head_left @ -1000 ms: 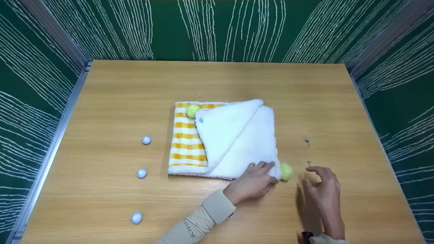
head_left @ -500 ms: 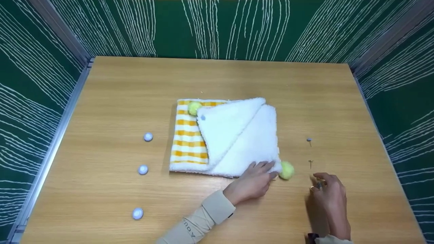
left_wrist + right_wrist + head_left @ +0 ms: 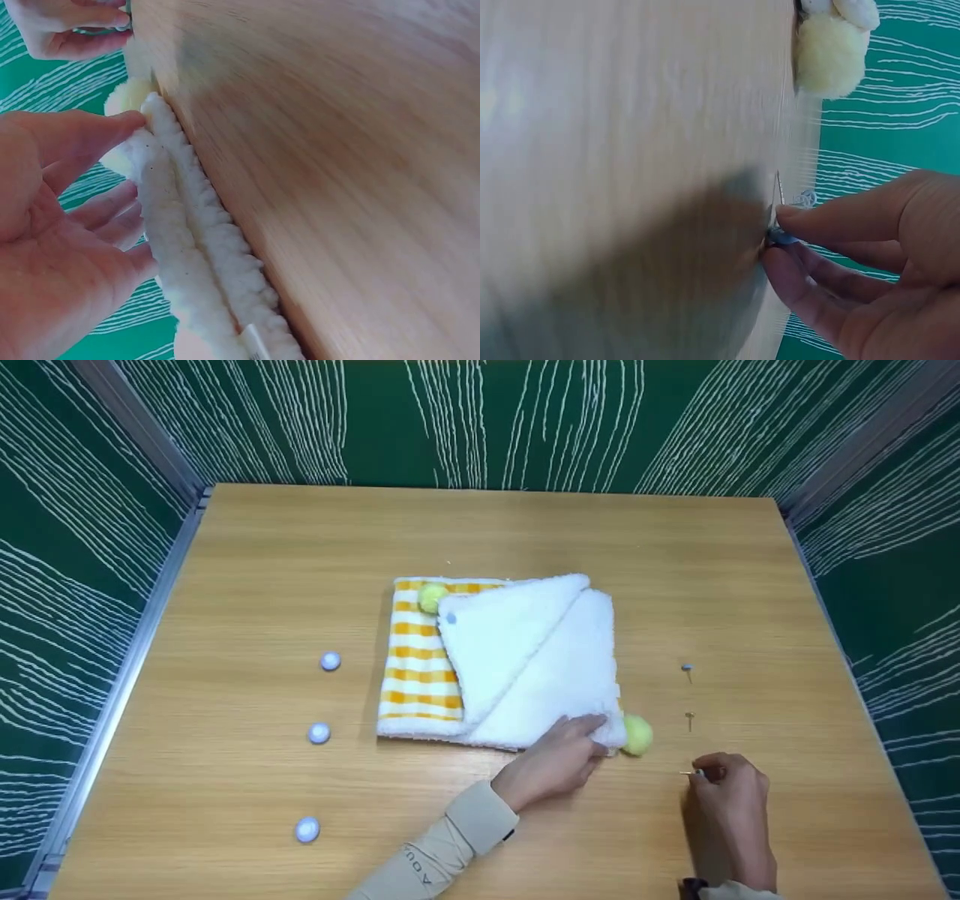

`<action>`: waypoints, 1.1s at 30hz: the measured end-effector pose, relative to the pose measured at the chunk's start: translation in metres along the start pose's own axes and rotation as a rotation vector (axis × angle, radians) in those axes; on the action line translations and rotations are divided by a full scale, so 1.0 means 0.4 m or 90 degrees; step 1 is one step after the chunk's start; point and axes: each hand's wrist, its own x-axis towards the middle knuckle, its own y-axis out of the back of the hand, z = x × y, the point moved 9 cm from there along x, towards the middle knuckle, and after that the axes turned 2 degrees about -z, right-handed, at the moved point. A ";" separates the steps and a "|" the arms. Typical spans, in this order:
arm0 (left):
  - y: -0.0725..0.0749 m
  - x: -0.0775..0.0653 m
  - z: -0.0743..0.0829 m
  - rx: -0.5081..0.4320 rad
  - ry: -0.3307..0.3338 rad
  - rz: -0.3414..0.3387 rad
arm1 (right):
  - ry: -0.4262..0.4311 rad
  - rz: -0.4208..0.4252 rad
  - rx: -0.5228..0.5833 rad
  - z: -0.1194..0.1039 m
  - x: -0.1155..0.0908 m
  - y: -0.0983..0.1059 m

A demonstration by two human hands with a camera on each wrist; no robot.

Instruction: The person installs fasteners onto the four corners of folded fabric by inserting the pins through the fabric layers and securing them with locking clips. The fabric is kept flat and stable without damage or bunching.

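A folded blanket (image 3: 536,660), white fleece with a yellow-and-white checked side, lies mid-table with yellow-green pom-poms (image 3: 637,735) at two corners. A small bluish disc (image 3: 451,618) sits on its turned-over flap. My left hand (image 3: 559,754) rests at the front right corner, fingers extended over the top; the left wrist view shows the thumb (image 3: 120,129) touching the corner's edge. To the right, my right hand (image 3: 731,795) pinches a pin (image 3: 781,235) by its blue-grey head between thumb and fingertips. Its thin shaft points left in the head view, toward the blanket.
Two more pins stand on the table farther back, one with a blue head (image 3: 687,667) and one thinner pin (image 3: 690,715). Several pale round caps, including a front cap (image 3: 307,830), line the left side. Green walls enclose the wooden table (image 3: 480,532).
My right hand has drawn slightly back toward me and right, and the pin has turned so its shaft points left. My left hand stays at the blanket corner, its fingers a little closer together.
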 end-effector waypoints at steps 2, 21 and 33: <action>0.001 0.000 0.000 -0.002 0.001 0.000 | 0.003 0.004 0.005 -0.002 -0.002 0.001; 0.034 0.004 -0.027 -0.090 0.049 0.085 | -0.041 -0.040 0.013 0.014 -0.016 -0.019; 0.098 -0.001 -0.072 -0.227 0.072 0.221 | -0.028 -0.015 0.031 0.004 -0.021 -0.009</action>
